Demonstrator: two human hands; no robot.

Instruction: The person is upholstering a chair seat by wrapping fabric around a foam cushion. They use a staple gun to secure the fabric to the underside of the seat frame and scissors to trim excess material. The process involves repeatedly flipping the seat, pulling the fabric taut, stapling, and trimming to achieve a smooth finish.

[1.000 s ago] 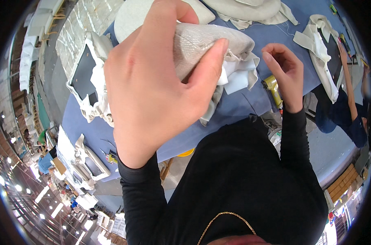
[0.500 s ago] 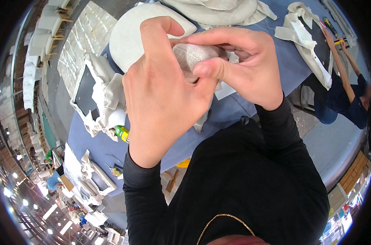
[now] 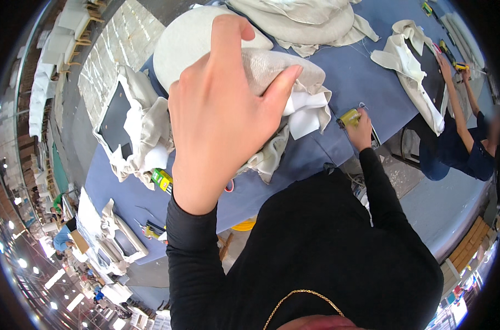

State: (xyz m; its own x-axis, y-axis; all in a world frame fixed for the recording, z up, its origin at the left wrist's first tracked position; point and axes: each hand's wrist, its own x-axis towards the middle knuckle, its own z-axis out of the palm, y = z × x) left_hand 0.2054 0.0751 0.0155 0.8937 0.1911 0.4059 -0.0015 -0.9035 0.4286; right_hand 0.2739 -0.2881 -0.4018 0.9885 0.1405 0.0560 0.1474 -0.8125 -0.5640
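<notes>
My left hand (image 3: 222, 115) grips the edge of a beige fabric-covered chair part (image 3: 286, 69), thumb on the near side and fingers bent over the far side. Loose beige cloth and a white sheet (image 3: 306, 118) hang from this piece below the thumb. To the right, low over the blue-covered table, my right hand (image 3: 360, 132) is closed round a yellow-green staple gun (image 3: 349, 117). Its far fingers are partly hidden by the tool.
A dark-backed padded panel (image 3: 118, 118) and a green-yellow box (image 3: 162, 180) lie on the table's (image 3: 316, 148) left side. Round beige cushions (image 3: 189, 41) are at the far side. At right, a co-worker's hands (image 3: 445, 69) work at another panel (image 3: 420, 71).
My right hand has let go of the beige piece and moved right and down to the staple gun. My left hand still holds the piece, whose cloth now shows more.
</notes>
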